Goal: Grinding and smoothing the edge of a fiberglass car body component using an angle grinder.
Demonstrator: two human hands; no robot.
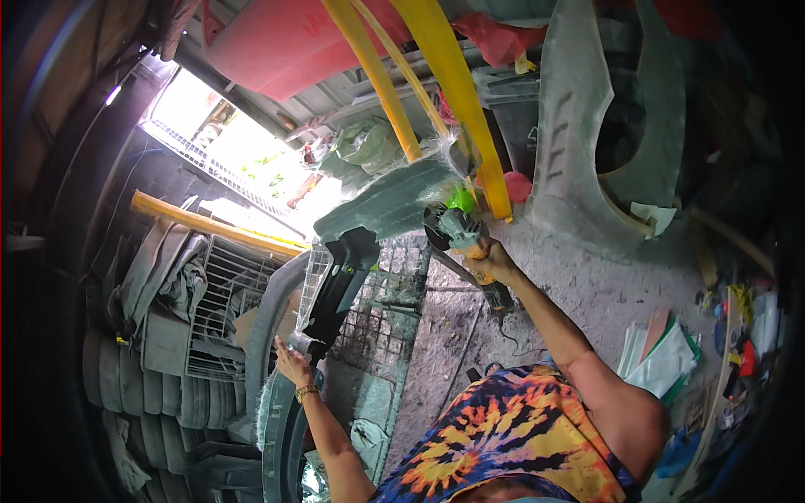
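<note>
My right hand (496,264) is closed around an angle grinder (495,293) with a yellow and black body. Its grey head and dark disc sit beside the frayed right end of a grey-green fibreglass panel (386,197); actual contact is hard to make out. Something bright green (459,199) shows just beyond the head. Lower left, my left hand (293,365) grips the edge of a large curved dark panel (277,411), with loose white fibres along its side. A black moulded section (345,267) runs between that spot and the upper panel.
A wire mesh rack (381,289) stands under the work. Yellow strips (457,92) cross above, near a large grey panel (570,142). Stacked dark parts (151,394) and a barred crate (222,293) are at left. The grinder's cord (507,335) trails down; clutter (742,360) lies right.
</note>
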